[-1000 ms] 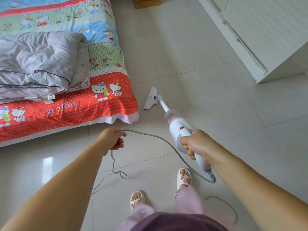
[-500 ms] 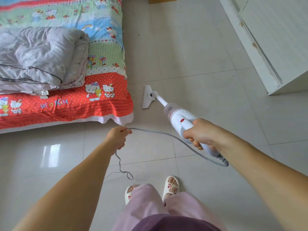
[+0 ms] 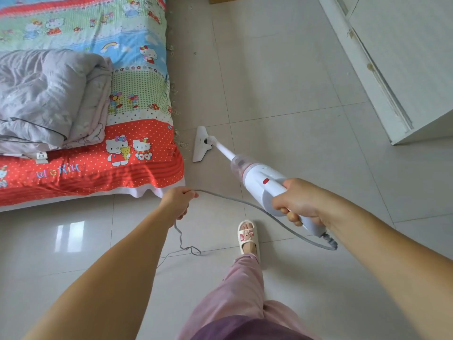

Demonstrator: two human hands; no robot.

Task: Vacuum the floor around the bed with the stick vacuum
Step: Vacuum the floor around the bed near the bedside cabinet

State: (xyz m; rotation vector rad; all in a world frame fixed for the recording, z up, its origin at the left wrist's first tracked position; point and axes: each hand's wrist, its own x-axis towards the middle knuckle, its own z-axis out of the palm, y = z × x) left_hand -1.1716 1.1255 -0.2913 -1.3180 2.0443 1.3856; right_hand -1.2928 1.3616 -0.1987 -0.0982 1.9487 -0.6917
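While the right grip (image 3: 297,203) clasps the smooth white vacuum (image 3: 259,179), the left grip (image 3: 177,201) pinches its grey cord (image 3: 245,204).

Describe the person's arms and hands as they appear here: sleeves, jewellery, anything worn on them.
Both forearms are bare up to the frame's edge; no sleeves show. The left hand and right hand wear no gloves, and no rings, watch or bracelets are visible on the sides that show. Lower down, the person wears pink trousers and a cream slipper with a cartoon print.

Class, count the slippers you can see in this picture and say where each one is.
1: a slipper on the floor tiles, below the grey cord. A second may be hidden behind the pink trouser leg.
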